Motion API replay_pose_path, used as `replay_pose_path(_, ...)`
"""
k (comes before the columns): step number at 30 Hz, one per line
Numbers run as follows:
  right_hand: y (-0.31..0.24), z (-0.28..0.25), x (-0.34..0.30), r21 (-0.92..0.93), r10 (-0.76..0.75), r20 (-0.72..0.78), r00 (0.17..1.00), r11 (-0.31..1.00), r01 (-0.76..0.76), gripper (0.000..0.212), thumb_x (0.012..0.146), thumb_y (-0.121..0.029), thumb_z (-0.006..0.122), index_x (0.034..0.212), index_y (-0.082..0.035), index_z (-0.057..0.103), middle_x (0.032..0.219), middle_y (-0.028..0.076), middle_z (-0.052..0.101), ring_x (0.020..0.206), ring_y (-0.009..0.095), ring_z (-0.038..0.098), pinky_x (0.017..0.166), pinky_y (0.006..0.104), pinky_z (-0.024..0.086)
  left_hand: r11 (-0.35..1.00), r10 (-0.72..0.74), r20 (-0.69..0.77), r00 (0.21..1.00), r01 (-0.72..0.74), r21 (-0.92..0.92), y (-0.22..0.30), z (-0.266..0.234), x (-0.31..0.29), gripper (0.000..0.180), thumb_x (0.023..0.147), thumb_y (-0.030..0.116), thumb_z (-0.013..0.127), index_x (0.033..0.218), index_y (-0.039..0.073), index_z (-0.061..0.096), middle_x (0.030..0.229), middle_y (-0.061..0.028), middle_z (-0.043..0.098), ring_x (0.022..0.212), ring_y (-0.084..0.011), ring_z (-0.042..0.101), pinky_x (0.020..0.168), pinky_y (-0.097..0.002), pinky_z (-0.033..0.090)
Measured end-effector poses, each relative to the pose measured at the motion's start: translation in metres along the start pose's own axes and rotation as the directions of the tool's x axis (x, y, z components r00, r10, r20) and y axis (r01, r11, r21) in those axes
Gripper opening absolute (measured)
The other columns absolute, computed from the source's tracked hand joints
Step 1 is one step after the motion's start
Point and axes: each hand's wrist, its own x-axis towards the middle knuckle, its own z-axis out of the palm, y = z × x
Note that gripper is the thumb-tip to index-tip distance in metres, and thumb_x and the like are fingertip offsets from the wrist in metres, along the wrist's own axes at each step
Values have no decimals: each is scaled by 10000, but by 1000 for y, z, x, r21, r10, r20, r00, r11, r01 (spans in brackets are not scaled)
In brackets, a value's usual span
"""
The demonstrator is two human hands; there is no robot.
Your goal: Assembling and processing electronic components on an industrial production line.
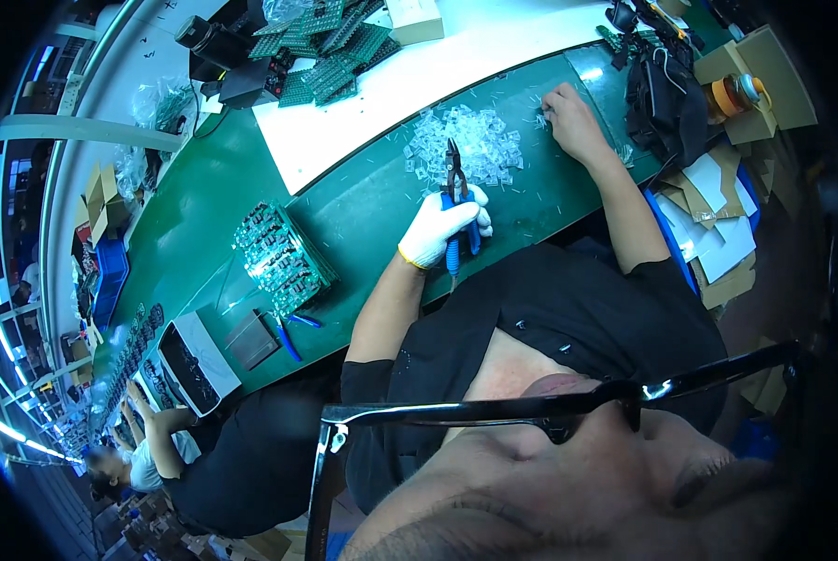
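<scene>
My left hand (444,227), in a white glove with a yellow cuff, is closed around the blue handles of a pair of cutting pliers (452,173). The pliers' dark jaws point away from me, over the near part of a heap of small clear plastic pieces (484,145). To the right of that heap, my bare right hand (573,120) rests low at the green mat (559,192) with its fingers curled together. Small pale bits show at its fingertips; what it pinches, if anything, is too small to name.
A stack of green circuit boards (283,257) stands left, with blue-handled pliers (288,338) nearby. More boards (330,70) are piled at the back. A black bag (666,103), an orange-banded jar (732,96) and cardboard (779,79) lie right. A co-worker (152,458) sits far left.
</scene>
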Motion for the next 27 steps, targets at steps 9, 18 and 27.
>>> replay_pose_path(9,-11,3,-22,186,66,-106,992,982,-45,238,949,15,657,1180,-34,686,1005,169,658,986,382,682,879,467,549,1000,-15,0,1000,15,14,1,0,0,463,952,243,799,1270,-41,617,1003,-155,741,910,-271,747,893,-451,619)
replay_pose_path(18,-88,7,-18,889,89,440,893,98,-448,156,1052,-70,699,1197,-14,684,1036,47,704,894,130,702,788,252,580,1000,-23,32,999,22,11,1,-5,-1,490,944,285,812,1280,-20,627,1034,-129,736,958,-255,749,907,-430,615)
replay_pose_path(27,-122,18,-18,888,-13,434,901,176,-425,224,995,-109,788,1169,8,708,1048,50,721,933,140,699,796,293,593,992,-27,71,997,18,124,5,-2,-3,460,969,303,782,1271,-19,652,1025,-117,737,945,-226,744,834,-360,593)
